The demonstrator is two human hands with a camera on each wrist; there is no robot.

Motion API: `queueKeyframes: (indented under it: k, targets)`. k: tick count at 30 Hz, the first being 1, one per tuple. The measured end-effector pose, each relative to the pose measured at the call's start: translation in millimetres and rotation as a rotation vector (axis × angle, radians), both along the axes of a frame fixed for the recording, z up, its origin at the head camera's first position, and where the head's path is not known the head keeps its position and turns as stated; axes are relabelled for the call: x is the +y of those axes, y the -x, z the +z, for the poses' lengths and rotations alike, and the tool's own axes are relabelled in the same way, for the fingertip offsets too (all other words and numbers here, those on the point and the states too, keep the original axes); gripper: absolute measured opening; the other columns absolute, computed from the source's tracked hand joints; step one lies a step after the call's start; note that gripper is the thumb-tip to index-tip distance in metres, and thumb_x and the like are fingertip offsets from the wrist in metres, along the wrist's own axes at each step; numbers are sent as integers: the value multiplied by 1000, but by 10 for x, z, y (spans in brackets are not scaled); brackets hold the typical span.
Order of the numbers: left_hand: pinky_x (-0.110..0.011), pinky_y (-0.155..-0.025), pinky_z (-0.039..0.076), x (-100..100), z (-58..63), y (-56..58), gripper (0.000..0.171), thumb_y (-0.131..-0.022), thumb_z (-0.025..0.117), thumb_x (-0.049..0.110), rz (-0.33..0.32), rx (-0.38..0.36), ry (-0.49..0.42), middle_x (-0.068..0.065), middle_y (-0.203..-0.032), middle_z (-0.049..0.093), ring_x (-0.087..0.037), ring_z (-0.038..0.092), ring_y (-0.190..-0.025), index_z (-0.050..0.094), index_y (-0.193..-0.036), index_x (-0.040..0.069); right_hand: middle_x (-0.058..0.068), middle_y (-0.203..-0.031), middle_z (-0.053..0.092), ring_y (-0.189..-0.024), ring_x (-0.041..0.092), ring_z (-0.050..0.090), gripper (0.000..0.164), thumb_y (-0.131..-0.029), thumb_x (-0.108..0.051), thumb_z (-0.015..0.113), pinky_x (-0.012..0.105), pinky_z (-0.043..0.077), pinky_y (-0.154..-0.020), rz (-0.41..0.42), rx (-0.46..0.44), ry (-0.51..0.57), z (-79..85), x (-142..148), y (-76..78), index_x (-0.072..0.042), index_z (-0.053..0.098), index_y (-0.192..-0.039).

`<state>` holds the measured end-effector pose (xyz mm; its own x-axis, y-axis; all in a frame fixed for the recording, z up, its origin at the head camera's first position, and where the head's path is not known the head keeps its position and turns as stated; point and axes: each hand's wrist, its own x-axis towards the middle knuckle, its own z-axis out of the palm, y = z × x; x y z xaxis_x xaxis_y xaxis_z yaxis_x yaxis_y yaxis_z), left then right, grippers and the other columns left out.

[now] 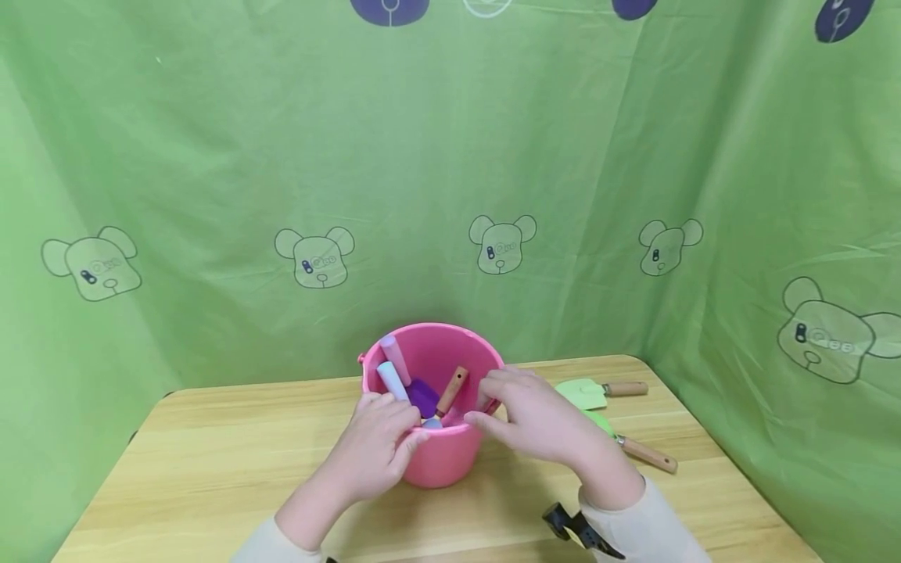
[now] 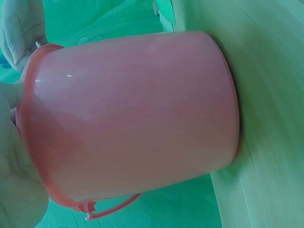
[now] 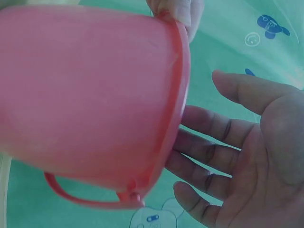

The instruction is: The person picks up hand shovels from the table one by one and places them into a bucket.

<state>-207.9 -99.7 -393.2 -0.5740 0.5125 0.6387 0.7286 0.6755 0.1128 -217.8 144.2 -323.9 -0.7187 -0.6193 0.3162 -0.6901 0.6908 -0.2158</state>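
A pink bucket (image 1: 439, 461) stands upright on the table. My left hand (image 1: 380, 442) grips its near rim, fingers curled over the edge and thumb outside. At the right side, my right hand (image 1: 535, 410) reaches over the rim; in the right wrist view its fingers (image 3: 204, 147) are loosely spread and hold nothing, the thumb well apart from them. Inside the bucket are a purple scoop-like piece (image 1: 422, 397), a wooden handle (image 1: 452, 391), a light blue handle (image 1: 392, 381) and a pink-lilac handle (image 1: 396, 358). Their lower parts are hidden.
Right of the bucket lie a pale green hand trowel (image 1: 582, 392) and a brighter green garden tool (image 1: 646, 453), both with wooden handles. The bucket's carrying handle (image 2: 114, 209) hangs at its side. Green printed cloth (image 1: 408, 156) encloses the wooden table (image 1: 232, 453).
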Motion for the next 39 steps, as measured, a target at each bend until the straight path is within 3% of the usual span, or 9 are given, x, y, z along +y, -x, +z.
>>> queueKeyframes:
  k: [4,10,19,22,26,29,35,39]
  targets:
    - [-31,-76,28,-4,2,4,19,-92,49,34,-2,-3,-4,15,-71,41,-7,38,-73,48,-77,23,-20,-83,51,-92,4,51,20,-87,-51,54,33,42,-84,-45,5,21,3,90,-15,-33,52,-79]
    - [-30,-76,28,-9,-1,4,20,-93,48,35,-3,-13,-5,15,-71,40,-7,38,-73,48,-77,23,-15,-107,58,-110,12,51,17,-86,-50,56,41,40,-92,-80,11,59,14,237,-45,-36,50,-78]
    - [-31,-76,28,1,27,6,19,-92,51,34,2,-35,3,15,-70,39,-7,37,-73,47,-76,24,-16,-86,53,-88,9,52,21,-88,-50,53,38,44,-77,-182,-7,55,4,610,-19,-30,54,-81]
    - [-31,-76,28,0,24,5,20,-92,51,34,0,-29,2,15,-69,39,-7,37,-72,48,-76,23,-14,-87,54,-86,12,53,23,-89,-50,52,56,40,-77,-224,-10,37,-18,725,-8,-29,55,-80]
    - [-32,-76,28,-12,13,0,19,-91,52,34,6,-21,-1,15,-69,39,-7,38,-72,48,-76,23,-13,-90,58,-85,13,54,20,-89,-48,52,66,34,-73,-268,-14,28,-61,837,20,-30,55,-80]
    - [-32,-76,29,-19,15,1,20,-92,51,34,8,-18,0,15,-70,39,-7,38,-73,48,-76,23,-12,-89,59,-85,13,55,20,-89,-47,53,54,38,-76,-283,-38,45,-110,915,55,-30,56,-80]
    - [-32,-76,29,-10,21,6,21,-93,49,36,6,-28,3,15,-69,39,-7,39,-73,48,-76,23,-12,-83,58,-83,16,57,23,-88,-46,55,52,29,-83,-284,-69,70,-258,1105,122,-27,55,-77]
    - [-31,-76,28,-11,12,7,20,-92,51,36,8,-32,4,15,-68,38,-6,38,-73,47,-76,24,-13,-78,56,-79,13,55,20,-88,-41,58,43,32,-81,-284,-45,58,-386,1226,174,-26,54,-75]
